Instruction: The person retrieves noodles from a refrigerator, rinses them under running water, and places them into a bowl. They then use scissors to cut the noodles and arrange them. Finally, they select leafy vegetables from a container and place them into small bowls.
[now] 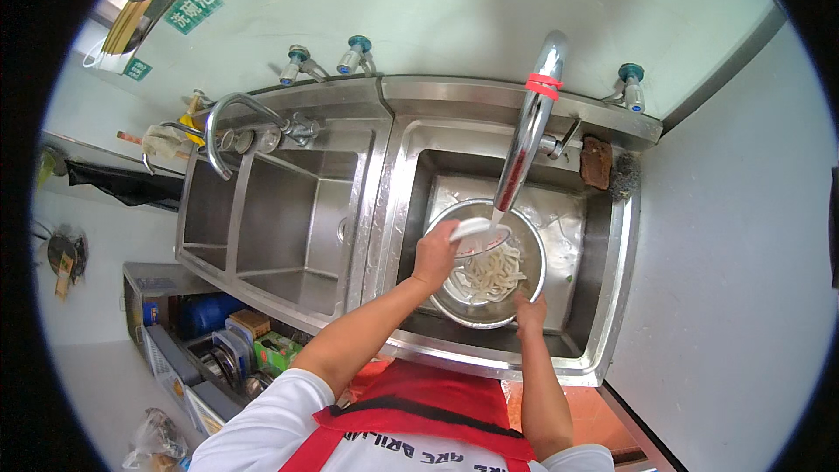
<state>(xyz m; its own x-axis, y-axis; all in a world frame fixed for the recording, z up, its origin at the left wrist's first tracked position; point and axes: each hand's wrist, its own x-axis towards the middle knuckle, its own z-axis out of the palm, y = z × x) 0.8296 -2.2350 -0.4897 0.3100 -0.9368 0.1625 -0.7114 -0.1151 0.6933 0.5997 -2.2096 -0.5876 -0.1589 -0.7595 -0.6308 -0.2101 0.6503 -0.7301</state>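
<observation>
My left hand [435, 255] grips a small white bowl [480, 239], tilted under the running faucet [524, 137]. Below it, a round metal basin [541, 262] stands in the right-hand steel sink and holds pale noodle-like strips [495, 275]. At the basin's lower right rim is my right hand [531, 313], its fingertips partly inside the basin and its thumb hard to make out. Water runs from the spout at the bowl.
Left of this sink lies another steel sink [282, 210] under a curved faucet [219, 118]. A brown block [596, 162] and a steel wool scourer [624, 177] sit on the right back ledge. A shelf unit [164, 275] with boxes stands lower left; a wall [727, 242] bounds the right.
</observation>
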